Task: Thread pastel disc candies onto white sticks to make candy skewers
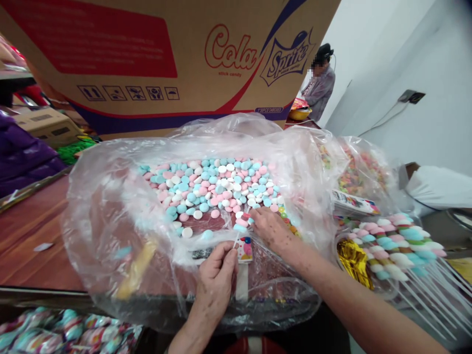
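A thin white stick is pinched between the thumb and fingers of my left hand. Blue, pink and white candies are threaded on its upper end. My right hand is at that end, its fingers closed at the candies; a reddish piece shows by the fingertips. Beyond both hands, a heap of pastel marshmallow-like candies lies on a clear plastic bag. A small printed card is partly visible behind my left hand.
A large cardboard box stands behind the bag. At right are finished candy skewers, gold foil and bags of colourful candies. Wrapped candies lie at lower left. Another person is at the back right.
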Action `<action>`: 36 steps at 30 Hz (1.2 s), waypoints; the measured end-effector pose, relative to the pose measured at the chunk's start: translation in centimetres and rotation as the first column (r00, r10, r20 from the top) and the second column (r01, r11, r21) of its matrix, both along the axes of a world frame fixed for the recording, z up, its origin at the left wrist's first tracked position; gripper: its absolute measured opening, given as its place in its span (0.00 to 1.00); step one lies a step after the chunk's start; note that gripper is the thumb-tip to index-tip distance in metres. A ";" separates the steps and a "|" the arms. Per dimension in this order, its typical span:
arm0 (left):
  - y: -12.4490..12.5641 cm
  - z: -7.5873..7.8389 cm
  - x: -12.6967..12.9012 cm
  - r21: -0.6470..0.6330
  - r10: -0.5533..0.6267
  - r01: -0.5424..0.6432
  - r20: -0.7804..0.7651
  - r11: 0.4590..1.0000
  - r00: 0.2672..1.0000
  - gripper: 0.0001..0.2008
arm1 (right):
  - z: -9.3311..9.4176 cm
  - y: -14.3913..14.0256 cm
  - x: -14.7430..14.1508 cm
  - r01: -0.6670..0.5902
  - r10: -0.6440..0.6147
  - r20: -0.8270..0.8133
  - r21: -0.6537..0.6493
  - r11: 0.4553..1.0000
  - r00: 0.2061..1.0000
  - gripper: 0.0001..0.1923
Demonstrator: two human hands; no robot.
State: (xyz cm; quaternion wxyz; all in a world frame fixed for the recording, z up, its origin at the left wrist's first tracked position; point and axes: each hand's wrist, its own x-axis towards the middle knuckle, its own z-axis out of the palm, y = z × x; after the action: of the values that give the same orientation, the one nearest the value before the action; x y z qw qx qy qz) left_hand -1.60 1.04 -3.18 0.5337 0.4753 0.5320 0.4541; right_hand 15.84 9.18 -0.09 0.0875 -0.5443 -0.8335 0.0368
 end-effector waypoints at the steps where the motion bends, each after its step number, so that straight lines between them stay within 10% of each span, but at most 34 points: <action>1: 0.0 0.0 0.0 0.006 0.005 -0.005 -0.002 1.000 1.000 0.11 | -0.2 0.0 -0.1 -0.023 0.023 0.005 0.023 0.999 1.000 0.12; 7: 0.0 1.2 0.3 0.010 0.015 -0.014 -0.032 1.000 0.999 0.12 | -0.3 0.8 0.2 0.126 -0.172 -0.479 -0.127 0.984 0.861 0.09; 13: -0.1 2.1 0.5 0.060 -0.027 0.037 -0.163 0.997 0.986 0.11 | 2.8 0.6 2.3 -0.049 -0.517 -0.848 -0.525 0.850 0.114 0.11; 16: 0.0 2.2 0.5 0.076 -0.054 0.074 -0.236 0.994 0.970 0.12 | 4.1 0.2 2.6 -0.167 -0.553 -0.833 -0.543 0.823 -0.016 0.14; 26: 0.3 2.1 0.6 0.073 -0.069 0.092 -0.272 0.993 0.960 0.13 | 3.9 -0.1 2.5 -0.190 -0.535 -0.845 -0.526 0.829 0.006 0.13; 36: 0.0 2.3 0.5 0.110 -0.040 0.072 -0.272 0.991 0.962 0.11 | 2.7 -1.1 2.3 0.008 -0.297 -0.841 -0.329 0.944 0.453 0.14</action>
State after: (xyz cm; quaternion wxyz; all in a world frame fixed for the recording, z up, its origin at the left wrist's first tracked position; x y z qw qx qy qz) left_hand -1.06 1.07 -0.89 0.4401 0.5783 0.5578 0.4009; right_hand 18.11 8.09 2.63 0.4301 -0.5266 -0.6010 0.4201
